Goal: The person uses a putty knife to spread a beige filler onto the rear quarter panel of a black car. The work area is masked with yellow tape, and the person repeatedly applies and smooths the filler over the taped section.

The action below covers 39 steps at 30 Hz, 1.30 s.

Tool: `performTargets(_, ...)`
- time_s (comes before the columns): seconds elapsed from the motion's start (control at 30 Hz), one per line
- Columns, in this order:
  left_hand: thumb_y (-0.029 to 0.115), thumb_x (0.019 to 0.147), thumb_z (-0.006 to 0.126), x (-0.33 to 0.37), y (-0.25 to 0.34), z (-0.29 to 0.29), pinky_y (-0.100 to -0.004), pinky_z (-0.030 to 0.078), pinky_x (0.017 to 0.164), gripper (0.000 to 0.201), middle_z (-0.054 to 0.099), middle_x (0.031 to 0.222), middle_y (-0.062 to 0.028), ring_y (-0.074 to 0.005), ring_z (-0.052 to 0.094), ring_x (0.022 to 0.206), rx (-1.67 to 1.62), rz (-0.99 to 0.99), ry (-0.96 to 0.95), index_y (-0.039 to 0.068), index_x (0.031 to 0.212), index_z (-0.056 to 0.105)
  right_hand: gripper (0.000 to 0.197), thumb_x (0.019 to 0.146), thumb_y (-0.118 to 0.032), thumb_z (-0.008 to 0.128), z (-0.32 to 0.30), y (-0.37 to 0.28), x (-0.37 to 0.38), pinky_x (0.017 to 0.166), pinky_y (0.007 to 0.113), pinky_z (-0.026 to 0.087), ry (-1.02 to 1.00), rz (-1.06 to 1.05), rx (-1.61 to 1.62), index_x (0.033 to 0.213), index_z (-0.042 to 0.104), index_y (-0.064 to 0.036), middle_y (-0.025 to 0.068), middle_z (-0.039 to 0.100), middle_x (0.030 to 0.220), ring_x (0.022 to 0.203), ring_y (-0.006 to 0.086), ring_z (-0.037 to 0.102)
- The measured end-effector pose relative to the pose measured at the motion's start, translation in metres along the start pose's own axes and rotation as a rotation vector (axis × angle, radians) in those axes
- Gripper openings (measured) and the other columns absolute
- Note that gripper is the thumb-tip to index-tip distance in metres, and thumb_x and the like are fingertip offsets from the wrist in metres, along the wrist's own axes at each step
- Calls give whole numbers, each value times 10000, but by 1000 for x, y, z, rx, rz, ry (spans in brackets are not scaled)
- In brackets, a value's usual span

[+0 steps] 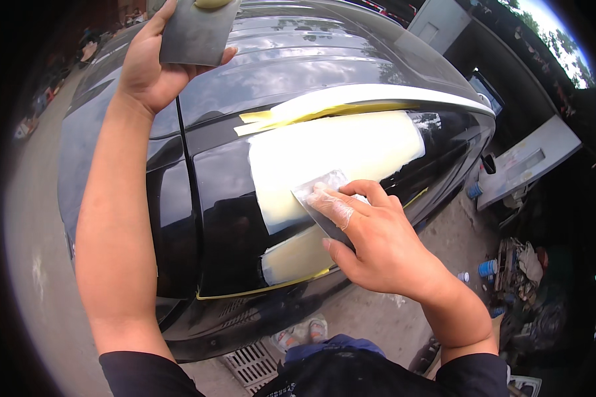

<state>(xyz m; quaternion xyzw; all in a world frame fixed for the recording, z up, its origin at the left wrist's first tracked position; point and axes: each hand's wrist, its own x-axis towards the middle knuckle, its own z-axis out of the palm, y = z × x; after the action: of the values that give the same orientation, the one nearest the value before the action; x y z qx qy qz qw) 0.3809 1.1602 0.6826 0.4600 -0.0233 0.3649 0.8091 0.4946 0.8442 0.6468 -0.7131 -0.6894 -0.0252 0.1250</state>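
My right hand [377, 238] grips a flat metal putty scraper [321, 198], its blade lying against the pale filler patch [338, 147] on a black car body panel [225, 205]. White smears coat the fingers of that hand. Below the large patch is a smaller cream filler area [295, 255]. Raised at the upper left, my left hand [149, 69] holds a grey mixing plate [198, 33] by its edges. A lump of greenish-yellow putty [212, 3] sits on the plate, partly cut off by the picture's top.
Yellow masking tape and paper [298, 119] border the patch's upper edge; more yellow tape [265, 293] follows the lower panel edge. A floor drain grate [251, 364] lies by my feet. At the right are blue cans [488, 268], piled clutter [520, 264] and a loose white panel [533, 162].
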Motion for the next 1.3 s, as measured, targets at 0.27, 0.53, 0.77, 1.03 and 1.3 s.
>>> performTargets(0.27, 508, 1032, 321, 0, 1, 0, -564, 557, 779, 517, 647, 1176, -94, -290, 655, 991, -9, -6, -65, 133, 1301, 556, 555, 769, -118, 700, 21, -5, -28, 822, 461, 412, 53, 3, -34, 1302, 560, -52, 92, 588, 1315, 1163, 337, 508)
performTargets(0.53, 515, 1028, 320, 1, -3, 4, -557, 556, 784, 529, 645, 1168, -100, -305, 649, 985, 5, 7, -36, 127, 1299, 556, 543, 769, -125, 702, 34, -4, -47, 825, 445, 400, 71, 5, -61, 1292, 571, -64, 89, 590, 1317, 1155, 311, 509)
performTargets(0.77, 512, 1025, 334, 0, 5, -4, -569, 535, 811, 533, 643, 1163, -108, -324, 646, 978, -110, -72, -90, 108, 1284, 565, 513, 793, -121, 651, -16, 1, -22, 871, 438, 406, 121, 19, -17, 1294, 566, -54, 124, 635, 1238, 1158, 345, 515)
performTargets(1.03, 515, 1030, 321, 3, 3, -13, -609, 515, 844, 534, 633, 1206, -92, -312, 642, 1011, -62, -42, -87, 122, 1319, 538, 454, 862, -199, 610, -38, 23, 59, 1008, 417, 425, -88, 77, 16, 1283, 572, -32, 234, 627, 1123, 1141, 367, 528)
performTargets(1.3, 511, 1033, 314, 6, 1, -11, -601, 526, 842, 532, 635, 1200, -83, -291, 643, 1036, -77, -37, -97, 120, 1314, 542, 444, 856, -215, 590, -37, 19, 84, 993, 413, 434, -135, 72, -21, 1261, 588, -33, 251, 628, 1099, 1124, 367, 554)
